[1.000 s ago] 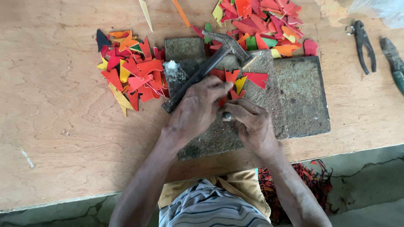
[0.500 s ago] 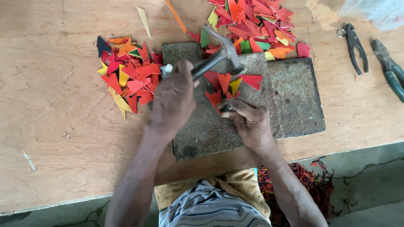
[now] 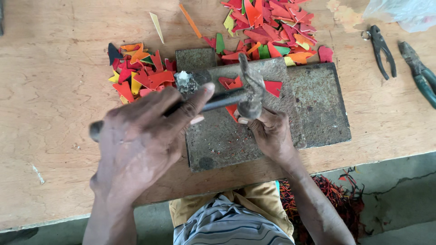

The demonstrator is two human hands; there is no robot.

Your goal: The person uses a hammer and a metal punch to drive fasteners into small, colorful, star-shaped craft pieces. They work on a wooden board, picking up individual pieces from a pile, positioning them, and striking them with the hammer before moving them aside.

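Overhead, left hand (image 3: pixel 141 136) raises hammer (image 3: pixel 245 93).

Even, soft daylight, no hard shadows on the bench (image 3: pixel 54 90). Slight glare on the plastic bag (image 3: pixel 404 13) top right. My left hand (image 3: pixel 136 145) and the hammer (image 3: pixel 245 95) are motion-blurred, edges smeared. My right hand (image 3: pixel 272 131) is sharper. Coloured scraps (image 3: pixel 272 27) crisp, saturated. Mild wide-angle stretch at the corners.

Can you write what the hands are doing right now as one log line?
left hand: grips hammer | right hand: on stone slab | near: coloured pieces
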